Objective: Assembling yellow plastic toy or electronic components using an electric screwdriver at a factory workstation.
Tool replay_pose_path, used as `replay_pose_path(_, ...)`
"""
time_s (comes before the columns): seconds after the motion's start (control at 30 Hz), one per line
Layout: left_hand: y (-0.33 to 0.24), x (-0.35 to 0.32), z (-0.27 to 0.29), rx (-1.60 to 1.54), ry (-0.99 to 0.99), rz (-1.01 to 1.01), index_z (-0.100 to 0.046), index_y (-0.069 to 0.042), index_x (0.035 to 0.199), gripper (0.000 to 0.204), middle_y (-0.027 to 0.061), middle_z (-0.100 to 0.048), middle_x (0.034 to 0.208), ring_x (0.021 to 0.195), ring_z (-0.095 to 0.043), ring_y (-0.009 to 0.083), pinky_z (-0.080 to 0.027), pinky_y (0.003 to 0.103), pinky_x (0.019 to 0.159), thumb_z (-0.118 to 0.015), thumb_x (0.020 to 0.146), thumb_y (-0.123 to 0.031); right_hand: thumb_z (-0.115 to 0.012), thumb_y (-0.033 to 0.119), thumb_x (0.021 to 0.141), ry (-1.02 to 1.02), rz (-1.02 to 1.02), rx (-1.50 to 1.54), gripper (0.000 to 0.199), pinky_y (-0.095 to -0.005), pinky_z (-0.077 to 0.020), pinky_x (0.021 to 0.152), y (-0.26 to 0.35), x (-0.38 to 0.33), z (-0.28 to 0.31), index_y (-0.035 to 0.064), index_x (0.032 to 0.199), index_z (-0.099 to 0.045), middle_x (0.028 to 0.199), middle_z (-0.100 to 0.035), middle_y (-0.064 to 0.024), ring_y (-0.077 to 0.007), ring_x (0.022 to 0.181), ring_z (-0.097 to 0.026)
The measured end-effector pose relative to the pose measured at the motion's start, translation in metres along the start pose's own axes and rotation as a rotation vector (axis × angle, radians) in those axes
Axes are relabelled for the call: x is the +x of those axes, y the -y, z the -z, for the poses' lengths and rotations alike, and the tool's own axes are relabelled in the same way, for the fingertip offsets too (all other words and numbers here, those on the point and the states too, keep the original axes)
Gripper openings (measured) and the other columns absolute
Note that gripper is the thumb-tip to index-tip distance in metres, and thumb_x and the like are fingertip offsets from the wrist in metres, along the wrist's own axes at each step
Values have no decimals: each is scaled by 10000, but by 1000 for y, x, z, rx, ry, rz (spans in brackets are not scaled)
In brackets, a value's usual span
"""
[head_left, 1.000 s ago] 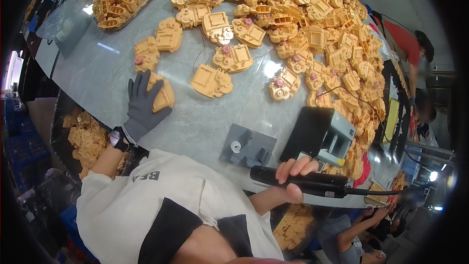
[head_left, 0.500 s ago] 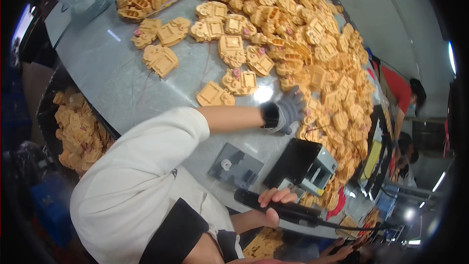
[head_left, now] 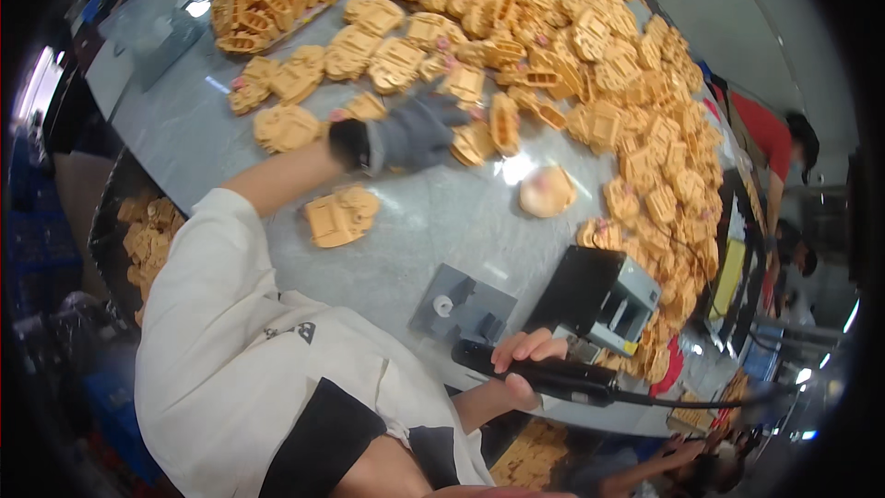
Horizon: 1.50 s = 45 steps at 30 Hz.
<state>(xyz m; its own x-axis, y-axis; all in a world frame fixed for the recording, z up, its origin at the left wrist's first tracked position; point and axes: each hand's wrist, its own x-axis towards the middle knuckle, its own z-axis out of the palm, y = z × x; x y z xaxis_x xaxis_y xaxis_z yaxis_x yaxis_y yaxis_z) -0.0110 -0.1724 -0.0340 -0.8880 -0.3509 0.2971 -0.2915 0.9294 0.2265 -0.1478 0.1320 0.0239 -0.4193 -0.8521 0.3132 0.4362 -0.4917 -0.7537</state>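
Observation:
My left hand (head_left: 415,134), in a grey glove with a black cuff, reaches over the table among tan plastic housings. Its blurred fingers look stretched out beside one tan housing (head_left: 473,144); whether they touch it is unclear. Bare-fingered, my right hand (head_left: 525,360) is closed around a black corded electric screwdriver (head_left: 553,378), held level near my chest. A single tan housing (head_left: 341,217) lies apart, nearer to me than the glove. Further right, a rounded tan piece (head_left: 548,192) shows blurred over the tabletop.
A grey fixture (head_left: 463,302) with a white ring and a black box-shaped device (head_left: 590,290) stand in front of me. A large heap of tan housings (head_left: 636,129) curves along the far and right sides. At left is a filled bin (head_left: 147,244). A person in red (head_left: 761,134) works at right.
My gloved left hand has moved left from the heap to the loose housings. Several housings there have shifted, and a rounded piece now shows near the middle. The right hand keeps its grip on the screwdriver.

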Motion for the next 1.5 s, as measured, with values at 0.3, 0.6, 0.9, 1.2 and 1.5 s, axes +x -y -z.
replay_pose_path(0.3, 43, -19, 25, -70, -279, 42, -537, -44, 567, 223, 107, -608, 939, 975, -530, 273, -387, 399, 902, -687, 659, -181, -629, -47, 617, -20, -30, 78, 333, -277, -460, 527, 0, -3, 9, 6, 879, -431, 828, -491, -148, -177, 577, -503)
replay_pose_path(0.6, -37, 143, 18, -9, -344, -148, -439, -140, 1241, 626, 192, -324, 1326, 1184, -343, 373, -293, 458, 978, -635, 719, -425, -570, -36, 603, -16, 70, -14, 349, -308, -437, 503, 8, -6, 28, 15, 910, -411, 801, -484, -137, -197, 537, -494)
replay_pose_path(0.9, 0, 327, -34, 180, 252, 335, -371, -259, 1312, 828, 119, -200, 1420, 1299, -187, 341, -111, 549, 1031, -443, 650, -752, -594, -29, 629, -132, 131, -78, 357, -340, -462, 553, 27, -20, 42, 16, 933, -412, 759, -528, -151, -220, 553, -523)
replay_pose_path(1.2, -28, 252, -49, 273, 296, -170, -611, -130, 1011, 565, 127, -547, 1040, 1021, -507, 266, -194, 448, 1029, -564, 645, -559, -583, -54, 619, -90, 121, -16, 357, -317, -446, 534, 12, 8, 41, 9, 929, -416, 750, -518, -147, -213, 557, -512)
replay_pose_path(1.5, -6, 175, -14, -10, 415, -300, -573, -85, 958, 471, 129, -538, 1046, 966, -514, 290, -397, 375, 873, -595, 702, -480, -579, -54, 607, -64, 116, 19, 363, -311, -437, 528, 13, 4, 34, 4, 929, -420, 746, -511, -146, -210, 553, -499)
